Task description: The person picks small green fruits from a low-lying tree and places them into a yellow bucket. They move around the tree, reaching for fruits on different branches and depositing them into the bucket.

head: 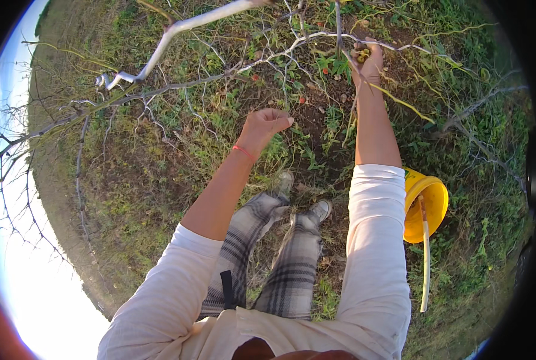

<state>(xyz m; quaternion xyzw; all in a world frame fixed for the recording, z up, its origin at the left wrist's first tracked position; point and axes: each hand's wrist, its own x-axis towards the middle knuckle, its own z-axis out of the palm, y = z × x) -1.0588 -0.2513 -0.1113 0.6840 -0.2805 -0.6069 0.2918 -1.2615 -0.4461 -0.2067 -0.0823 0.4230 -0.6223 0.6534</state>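
My right hand [372,67] is stretched far forward beneath a thin pale branch [315,35]. Several small round yellow-green fruits [363,55] lie cupped in its palm, with the fingers curled round them. Lower and to the left, my left hand [265,128] hovers over the weedy ground, a red cord on its wrist. Its thumb rests close to the curled forefinger, and nothing shows between them. The other fingers are hidden behind the hand.
Thorny bare branches [160,49] cross in front of me, and a yellow twig [403,102] hangs by my right forearm. A yellow bucket [436,211] with a pale stick [425,265] leaning out stands right of my sleeve. Small red bits [302,100] dot the soil.
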